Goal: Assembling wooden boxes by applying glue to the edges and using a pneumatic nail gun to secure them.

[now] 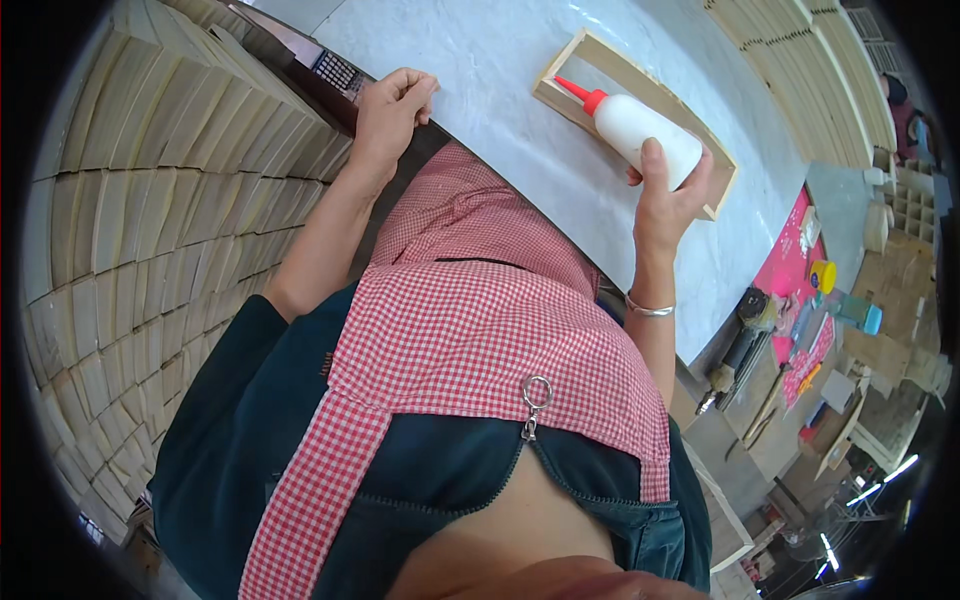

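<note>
The right hand (665,195) gripped one white glue bottle (640,135) over one wooden frame (722,170). The left hand (392,105), fingers curled and holding nothing, rested on the tabletop (480,70) edge.

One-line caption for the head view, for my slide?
Right hand holds a white glue bottle over a wooden frame; left hand rests on the table edge.

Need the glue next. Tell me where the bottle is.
In the head view, the glue bottle is upper right, held in the right hand, lying over the wooden frame on the white table.
</note>
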`<state>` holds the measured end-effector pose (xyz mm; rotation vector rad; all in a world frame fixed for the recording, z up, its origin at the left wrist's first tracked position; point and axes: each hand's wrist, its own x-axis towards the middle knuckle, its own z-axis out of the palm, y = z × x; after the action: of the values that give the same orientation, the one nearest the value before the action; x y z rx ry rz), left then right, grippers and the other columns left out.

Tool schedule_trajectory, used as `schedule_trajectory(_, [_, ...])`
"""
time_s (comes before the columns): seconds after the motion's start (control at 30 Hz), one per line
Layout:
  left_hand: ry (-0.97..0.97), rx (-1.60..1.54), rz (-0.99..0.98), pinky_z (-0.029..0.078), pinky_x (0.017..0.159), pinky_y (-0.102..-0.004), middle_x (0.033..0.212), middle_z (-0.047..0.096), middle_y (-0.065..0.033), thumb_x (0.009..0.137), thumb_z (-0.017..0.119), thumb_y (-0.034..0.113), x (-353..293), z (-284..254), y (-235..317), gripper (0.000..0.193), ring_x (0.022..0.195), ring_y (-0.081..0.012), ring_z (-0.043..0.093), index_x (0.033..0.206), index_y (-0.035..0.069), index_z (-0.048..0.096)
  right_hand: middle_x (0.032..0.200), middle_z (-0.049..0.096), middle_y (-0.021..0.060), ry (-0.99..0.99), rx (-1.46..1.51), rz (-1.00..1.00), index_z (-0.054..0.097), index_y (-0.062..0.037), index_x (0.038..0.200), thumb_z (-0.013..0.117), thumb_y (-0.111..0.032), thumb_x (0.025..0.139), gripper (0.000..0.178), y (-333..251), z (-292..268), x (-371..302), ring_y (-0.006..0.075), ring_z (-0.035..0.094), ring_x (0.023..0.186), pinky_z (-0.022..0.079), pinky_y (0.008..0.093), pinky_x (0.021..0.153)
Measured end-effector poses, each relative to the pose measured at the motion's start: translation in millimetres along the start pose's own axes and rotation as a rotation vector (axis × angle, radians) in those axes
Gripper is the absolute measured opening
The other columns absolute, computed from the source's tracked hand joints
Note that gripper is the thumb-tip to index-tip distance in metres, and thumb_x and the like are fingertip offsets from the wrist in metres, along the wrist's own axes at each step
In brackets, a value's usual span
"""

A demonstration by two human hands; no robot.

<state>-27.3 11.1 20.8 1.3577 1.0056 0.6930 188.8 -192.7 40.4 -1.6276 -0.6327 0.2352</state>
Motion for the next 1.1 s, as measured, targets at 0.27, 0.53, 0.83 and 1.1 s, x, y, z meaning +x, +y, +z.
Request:
schedule_trajectory(0.27, [0.018, 0.076, 0.004, 0.039, 0.060, -0.0235, 0.067, 0.050, 0.0006, 0.100, 0.054, 0.025, 11, -3, -6, 0.031, 0.063, -0.0086, 0.044, 0.075, 0.006, 0.055, 0.103, 0.061, 0.0158, -0.029, -0.121, -0.070, 0.049, 0.0003, 0.122, 0.075, -0.024, 0.090, 0.048, 3, 9, 8, 0.0207, 0.062, 0.077, 0.053, 0.0287, 0.061])
schedule_trajectory(0.53, [-0.017, 0.070, -0.021, 0.037, 0.064, -0.0220, 0.072, 0.051, 0.0009, 0.103, 0.052, 0.025, 12, -4, -6, 0.029, 0.066, -0.0079, 0.044, 0.080, 0.008, 0.056, 0.106, 0.061, 0.0153, 0.008, -0.310, -0.299, 0.051, -0.0004, 0.121, 0.082, -0.023, 0.082, 0.055, -6, 14, 25, 0.0249, 0.064, 0.089, 0.055, 0.0333, 0.074])
schedule_trajectory(0.83, [0.027, 0.005, 0.050, 0.044, 0.066, -0.0241, 0.074, 0.055, -0.0012, 0.100, 0.057, 0.020, 9, -1, -1, 0.024, 0.068, -0.0099, 0.050, 0.081, 0.005, 0.058, 0.106, 0.061, 0.0151, 0.078, -0.399, -0.453, 0.050, -0.0012, 0.122, 0.083, -0.025, 0.079, 0.058, 3, 24, 57, 0.0264, 0.064, 0.089, 0.055, 0.0327, 0.074])
schedule_trajectory(1.1, [0.051, 0.050, 0.037, 0.044, 0.066, -0.0245, 0.074, 0.054, -0.0011, 0.100, 0.056, 0.019, 11, -3, -7, 0.023, 0.069, -0.0097, 0.051, 0.084, 0.004, 0.059, 0.107, 0.061, 0.0151, 0.111, -0.426, -0.427, 0.050, -0.0014, 0.122, 0.082, -0.025, 0.081, 0.057, 1, 8, 54, 0.0267, 0.064, 0.090, 0.054, 0.0339, 0.077])
